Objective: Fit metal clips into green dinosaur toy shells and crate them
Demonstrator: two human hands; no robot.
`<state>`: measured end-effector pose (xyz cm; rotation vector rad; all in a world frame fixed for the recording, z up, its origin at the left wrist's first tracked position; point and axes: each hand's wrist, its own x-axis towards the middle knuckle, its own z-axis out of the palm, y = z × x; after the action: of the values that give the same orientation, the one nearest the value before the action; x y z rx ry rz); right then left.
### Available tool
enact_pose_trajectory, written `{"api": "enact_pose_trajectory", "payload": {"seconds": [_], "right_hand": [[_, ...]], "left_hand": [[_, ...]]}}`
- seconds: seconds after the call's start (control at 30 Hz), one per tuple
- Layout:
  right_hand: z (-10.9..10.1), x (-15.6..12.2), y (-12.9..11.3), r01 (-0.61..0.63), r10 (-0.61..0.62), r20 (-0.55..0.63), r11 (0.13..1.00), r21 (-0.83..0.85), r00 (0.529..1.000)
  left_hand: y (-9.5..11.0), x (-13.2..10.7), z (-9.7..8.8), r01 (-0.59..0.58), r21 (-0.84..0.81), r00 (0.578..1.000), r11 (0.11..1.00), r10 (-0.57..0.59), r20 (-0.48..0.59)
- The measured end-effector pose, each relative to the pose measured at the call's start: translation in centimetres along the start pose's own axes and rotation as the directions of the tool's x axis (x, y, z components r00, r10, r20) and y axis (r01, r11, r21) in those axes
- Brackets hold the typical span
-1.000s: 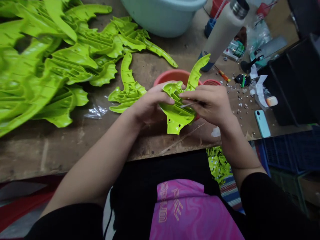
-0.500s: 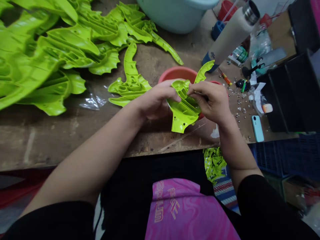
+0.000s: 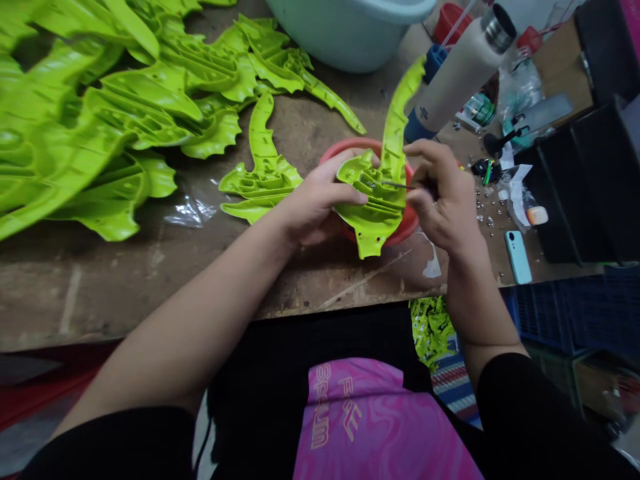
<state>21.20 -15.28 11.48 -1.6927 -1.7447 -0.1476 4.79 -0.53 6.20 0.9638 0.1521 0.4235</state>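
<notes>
My left hand (image 3: pixel 327 197) is closed on the left edge of a lime-green plastic shell (image 3: pixel 373 217), thumb on top. The shell's ribbed inner side faces up and a long curved arm rises from its far end. In my right hand (image 3: pixel 447 197) is a thin dark rod-like tool (image 3: pixel 400 185), its tip reaching the ribs near the shell's middle. The tool's grip is hidden in the fingers, so its kind is unclear. Beneath the shell stands a red bowl (image 3: pixel 345 145), mostly covered. A similar green shell (image 3: pixel 263 177) lies on the table beside my left hand.
A big heap of green shells (image 3: pixel 125 113) covers the table's left. A pale basin (image 3: pixel 355 33) stands at the back. Toward the right are a white bottle (image 3: pixel 460 73), scattered small metal pieces, a light-blue phone (image 3: pixel 518 257) and black bins (image 3: pixel 575 187).
The shell has turned in my left hand, so its curved arm now shows more fully and points up. My right hand has drawn back to the right, and the tool shows.
</notes>
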Motion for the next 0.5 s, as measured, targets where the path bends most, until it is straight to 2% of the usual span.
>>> {"api": "enact_pose_trajectory", "payload": {"seconds": [0.1, 0.2, 0.37, 0.5], "right_hand": [[-1.5, -0.2, -1.0, -0.15, 0.149, 0.025, 0.988, 0.024, 0.988], [-1.6, -0.1, -1.0, -0.252, 0.243, 0.107, 0.964, 0.084, 0.964], [-0.4, 0.4, -0.5, -0.329, 0.316, 0.11, 0.935, 0.135, 0.942], [-0.3, 0.8, -0.6, -0.374, 0.367, 0.092, 0.925, 0.067, 0.926]], "left_hand": [[0.5, -0.3, 0.9, -0.057, -0.011, 0.996, 0.998, 0.056, -0.073], [0.7, -0.5, 1.4, -0.06, -0.002, 0.994, 0.998, 0.059, -0.087], [0.4, -0.6, 1.5, -0.045, 0.031, 0.998, 0.998, 0.047, -0.05], [-0.1, -0.6, 1.7, -0.073, 0.037, 0.994, 0.997, 0.076, -0.079]]}}
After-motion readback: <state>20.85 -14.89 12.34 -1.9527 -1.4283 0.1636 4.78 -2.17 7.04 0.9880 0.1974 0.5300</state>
